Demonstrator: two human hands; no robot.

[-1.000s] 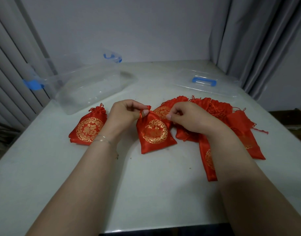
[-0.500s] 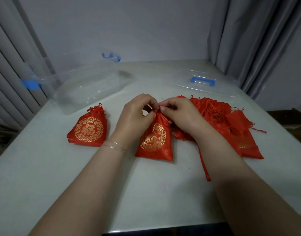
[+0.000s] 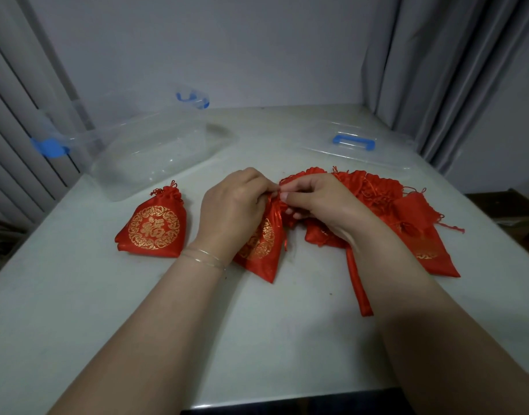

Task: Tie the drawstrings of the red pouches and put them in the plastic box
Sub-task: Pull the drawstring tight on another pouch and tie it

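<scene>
Tying: both hands, left hand (image 3: 232,205) and right hand (image 3: 320,202), have closed together, pinching the centre pouch (image 3: 261,244) drawstring.
Progress: plastic box (image 3: 155,151), upper left, holds no pouches yet.

A pale table (image 3: 107,339) carries it all: a clear plastic box (image 3: 155,157) back left and its lid (image 3: 356,148) back right. One tied red pouch (image 3: 154,229) lies left; a heap of red pouches (image 3: 407,223) sprawls right.

Both hands, left hand (image 3: 233,205) and right hand (image 3: 320,202), are closing in together, cinching the middle pouch (image 3: 261,250) neck tighter toward 12 o'clock.
</scene>
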